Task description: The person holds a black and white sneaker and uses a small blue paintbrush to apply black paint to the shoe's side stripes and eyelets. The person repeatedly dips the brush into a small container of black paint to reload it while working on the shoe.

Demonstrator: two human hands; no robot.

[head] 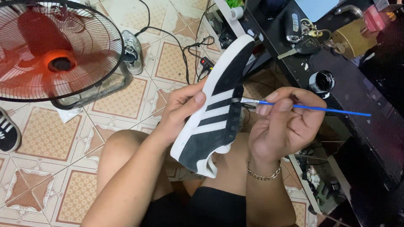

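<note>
At 10 o'clock a red-bladed floor fan (59,54) stands on the patterned tiled floor (38,143). A striped shoe (7,131) lies at 9 o'clock by the frame's edge, and a grey shoe (132,50) at 11 o'clock beside black cables (185,46).

Near the centre, the left hand (179,111) grips a black suede sneaker (214,113) by its white sole; the fingers are closed around it and the thumb presses on the upper beside the white side stripes. The sneaker is held tilted above the person's bare knees, toe towards 12 o'clock and heel towards 6 o'clock.

At 3 o'clock of the sneaker, the right hand (286,124), with a chain bracelet (263,173) at the wrist, pinches a thin blue-handled paintbrush (311,107). Its fingers are closed on the handle, and the bristle tip touches the black band between two stripes near the lace edge.

At 1 o'clock, on the dark worktop (370,126), sit a small open pot of black paint (322,80), a car key (307,44) with a key fob (293,24), and a brass padlock (353,38).

The suede looks evenly dark on the visible side and the stripes look clean white, so the touch-up seems well along here; the other side is hidden, so I cannot tell what remains.
</note>
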